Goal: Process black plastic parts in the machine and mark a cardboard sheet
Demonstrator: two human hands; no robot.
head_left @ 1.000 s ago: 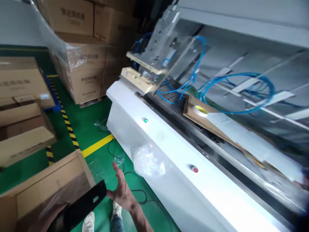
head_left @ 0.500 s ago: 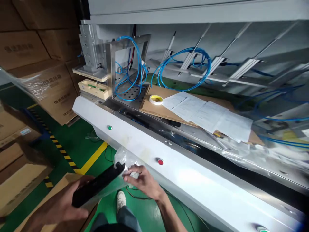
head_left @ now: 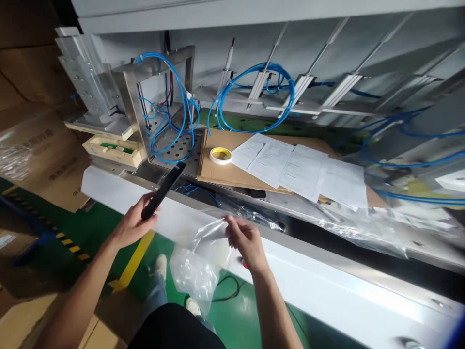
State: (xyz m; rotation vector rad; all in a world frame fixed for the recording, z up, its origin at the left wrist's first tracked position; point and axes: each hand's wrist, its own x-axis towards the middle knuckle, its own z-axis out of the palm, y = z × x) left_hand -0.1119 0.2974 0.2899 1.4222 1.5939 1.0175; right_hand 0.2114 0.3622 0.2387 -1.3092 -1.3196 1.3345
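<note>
Seen from above, a person's two bare hands work over a machine's white panel (head_left: 290,278), on the near side of a roll of tape (head_left: 220,161). The left hand (head_left: 135,224), nearer and to the left of the tape, has its fingers wrapped around the lower end of a black bar (head_left: 165,190). The palm and fingers hide that end; the bar tilts up and away, its free tip just left of the tape. Its markings are too dark to make out. The left forearm slants in from the bottom left.

The right hand (head_left: 247,241), nearer than the tape and slightly to its right, bends at the wrist, thumb and forefinger pinched together on the edge of a clear bag (head_left: 196,269). The remaining fingers curl in, partly hidden. The bag droops nearer than the tape and to its left; its film blurs into the panel, so whether it contains anything cannot be told. The right wrist partly covers a red button (head_left: 244,263).

Papers (head_left: 283,167) overlap just right of the tape, their print unreadable. Cartons (head_left: 43,160), far left of the tape, are dim, blurred and cut off.
</note>
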